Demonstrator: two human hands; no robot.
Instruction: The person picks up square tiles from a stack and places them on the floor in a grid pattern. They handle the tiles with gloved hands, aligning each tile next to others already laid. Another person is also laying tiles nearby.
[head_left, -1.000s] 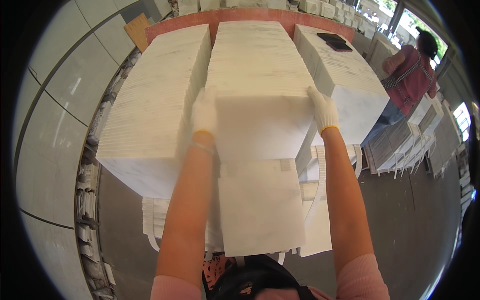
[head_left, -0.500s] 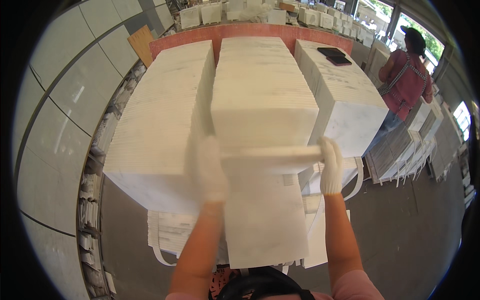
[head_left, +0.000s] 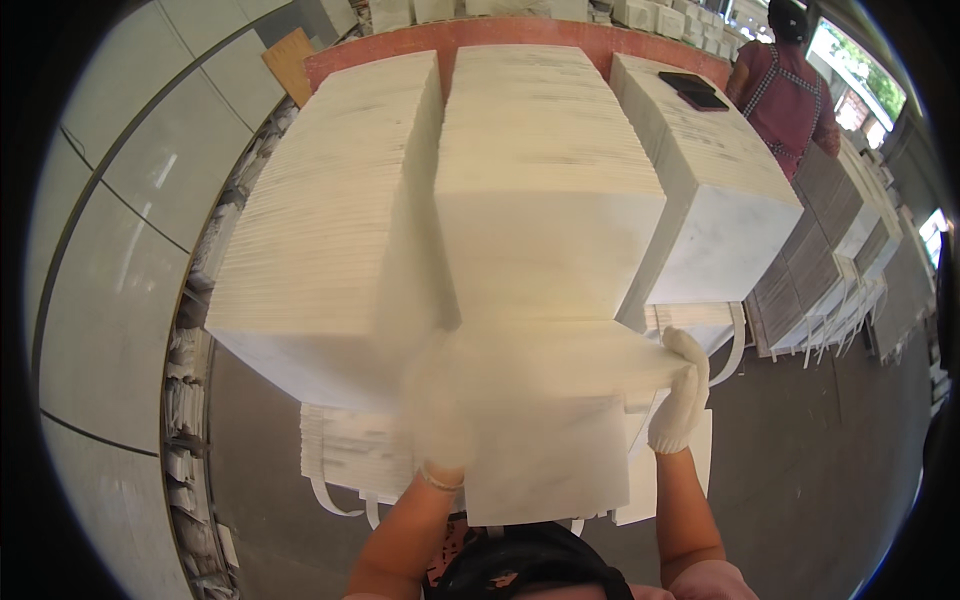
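A white marble-like tile [head_left: 560, 362] is held crosswise in front of me, its broad face showing. My right hand [head_left: 684, 392], in a white knit glove, grips the tile's right end, fingers curled over it. At the left end is my gloved left hand [head_left: 440, 415], smeared by motion but closed against that edge. Just below the held tile, another white tile [head_left: 550, 465] lies with its face up, close to my body. Beyond the held tile stands the middle row of upright white tiles [head_left: 545, 130], packed face to face.
Similar tile rows stand at the left [head_left: 320, 190] and right [head_left: 700, 170], the right one carrying two dark phones [head_left: 694, 90]. A red board [head_left: 540, 32] runs behind them. Strapped tile bundles [head_left: 352, 450] sit lower. At far right a person [head_left: 785, 90] faces away.
Both hands have brought the tile down and closer to me. It has turned from nearly edge-on to showing its broad face. The whole view has shifted slightly.
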